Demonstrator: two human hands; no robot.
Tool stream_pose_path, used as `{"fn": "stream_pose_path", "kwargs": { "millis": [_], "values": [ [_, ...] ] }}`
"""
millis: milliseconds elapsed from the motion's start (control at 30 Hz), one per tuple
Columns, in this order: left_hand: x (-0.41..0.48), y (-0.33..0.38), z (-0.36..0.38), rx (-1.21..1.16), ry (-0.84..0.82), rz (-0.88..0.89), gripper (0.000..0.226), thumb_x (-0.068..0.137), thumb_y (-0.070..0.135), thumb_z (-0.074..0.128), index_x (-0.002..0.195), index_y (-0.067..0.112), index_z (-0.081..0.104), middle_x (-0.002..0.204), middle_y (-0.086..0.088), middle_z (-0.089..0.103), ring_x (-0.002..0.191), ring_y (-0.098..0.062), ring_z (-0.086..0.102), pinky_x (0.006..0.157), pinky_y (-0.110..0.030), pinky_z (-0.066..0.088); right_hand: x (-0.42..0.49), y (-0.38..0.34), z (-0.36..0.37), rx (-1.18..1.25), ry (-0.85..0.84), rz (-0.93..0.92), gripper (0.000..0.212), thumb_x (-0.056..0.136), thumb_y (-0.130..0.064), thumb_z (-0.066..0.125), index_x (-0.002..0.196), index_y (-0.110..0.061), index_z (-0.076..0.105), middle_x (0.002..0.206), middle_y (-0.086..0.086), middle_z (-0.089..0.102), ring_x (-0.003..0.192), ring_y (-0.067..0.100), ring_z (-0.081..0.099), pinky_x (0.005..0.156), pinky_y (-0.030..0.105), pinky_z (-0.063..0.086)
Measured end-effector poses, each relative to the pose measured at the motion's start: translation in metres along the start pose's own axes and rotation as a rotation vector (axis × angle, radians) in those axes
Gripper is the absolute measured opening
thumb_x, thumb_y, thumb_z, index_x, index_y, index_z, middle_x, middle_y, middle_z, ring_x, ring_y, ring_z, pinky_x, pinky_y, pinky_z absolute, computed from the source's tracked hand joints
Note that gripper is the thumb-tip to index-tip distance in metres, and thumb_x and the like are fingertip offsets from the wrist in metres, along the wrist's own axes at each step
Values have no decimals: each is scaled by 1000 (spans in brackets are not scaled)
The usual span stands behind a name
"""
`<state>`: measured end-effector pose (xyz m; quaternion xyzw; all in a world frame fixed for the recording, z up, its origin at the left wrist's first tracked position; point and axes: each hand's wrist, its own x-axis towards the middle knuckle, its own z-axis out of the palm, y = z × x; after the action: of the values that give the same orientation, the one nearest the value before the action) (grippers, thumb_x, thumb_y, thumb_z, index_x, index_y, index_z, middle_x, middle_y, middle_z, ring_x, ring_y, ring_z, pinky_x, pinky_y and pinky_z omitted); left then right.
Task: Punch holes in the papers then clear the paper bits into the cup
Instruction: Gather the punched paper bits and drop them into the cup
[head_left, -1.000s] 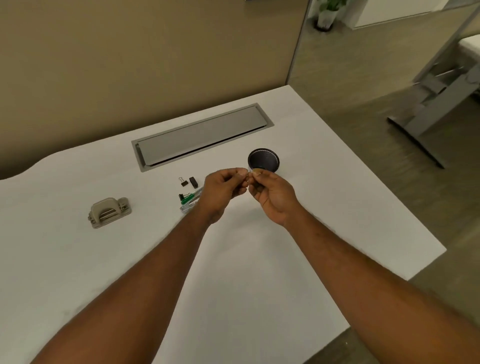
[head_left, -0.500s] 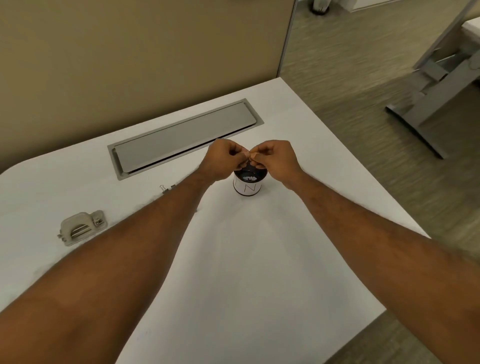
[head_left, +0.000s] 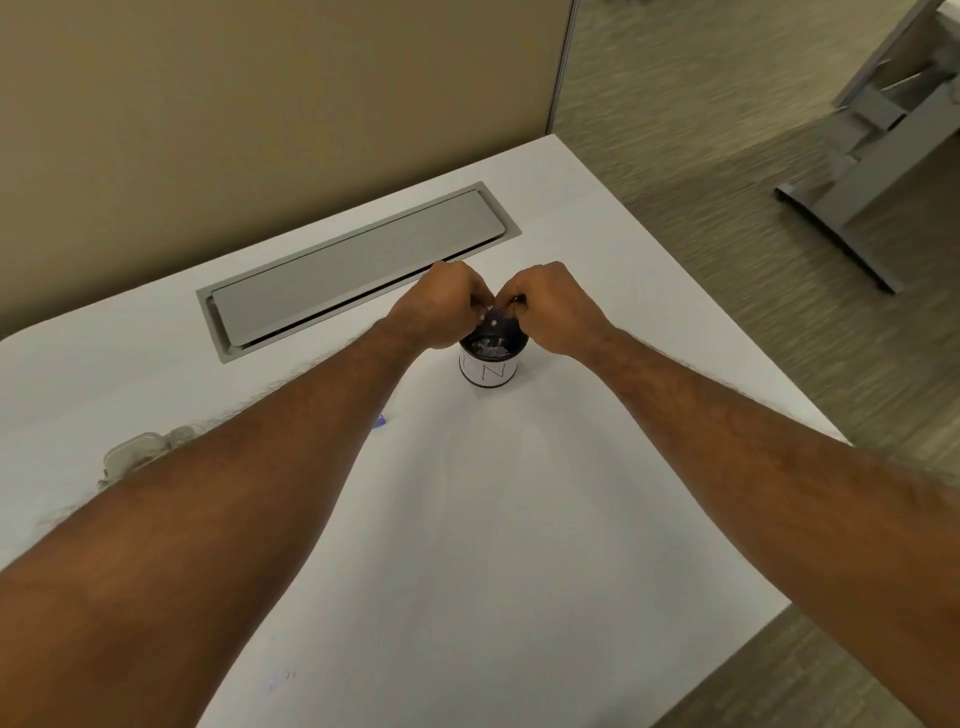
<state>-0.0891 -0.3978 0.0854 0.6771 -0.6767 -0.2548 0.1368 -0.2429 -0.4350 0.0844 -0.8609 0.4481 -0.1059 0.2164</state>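
A black cup (head_left: 487, 370) with a white label stands on the white desk (head_left: 467, 519), and white paper bits (head_left: 491, 347) lie inside it. My left hand (head_left: 441, 306) and my right hand (head_left: 550, 306) meet right above its rim with fingers curled, fingertips pinched together. A few white bits show at the left fingertips over the opening. What else the fingers pinch is hidden. The grey hole punch (head_left: 137, 453) sits at the left, partly behind my left forearm.
A long grey cable-tray lid (head_left: 358, 265) is set into the desk behind the cup. A small blue thing (head_left: 382, 420) peeks out beside my left forearm. The desk's right edge drops to carpeted floor, with a grey desk leg (head_left: 852, 197) beyond.
Both hands moved from in front of the cup to just over its rim and lowered. The view shifted closer, so the punch now sits behind my left forearm.
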Motion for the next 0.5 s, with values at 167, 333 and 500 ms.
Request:
{"fn": "stream_pose_path", "kwargs": {
  "millis": [167,333,500],
  "values": [
    [-4,-1,-2,108,30,24,23,90,7,59,105,12,76,106,-9,73,93,-25,66,78,-35,55,-1,0,-1,-58,19,-2,23,87,-6,57,100,-12,75,101,7,74,89,23,66,83,36,55],
    [-9,4,-5,297,10,16,20,88,23,68,104,14,74,99,-12,71,87,-29,65,71,-37,55,-2,0,-2,-142,-8,-11,12,83,-14,65,92,-15,73,96,6,71,85,23,63,72,31,51],
    [-16,4,-3,285,-64,81,31,89,5,56,115,14,70,107,-10,71,94,-28,64,70,-34,48,-5,3,-2,-165,-111,-10,25,84,-5,57,100,-15,73,100,8,71,84,25,62,71,31,51]
  ]
}}
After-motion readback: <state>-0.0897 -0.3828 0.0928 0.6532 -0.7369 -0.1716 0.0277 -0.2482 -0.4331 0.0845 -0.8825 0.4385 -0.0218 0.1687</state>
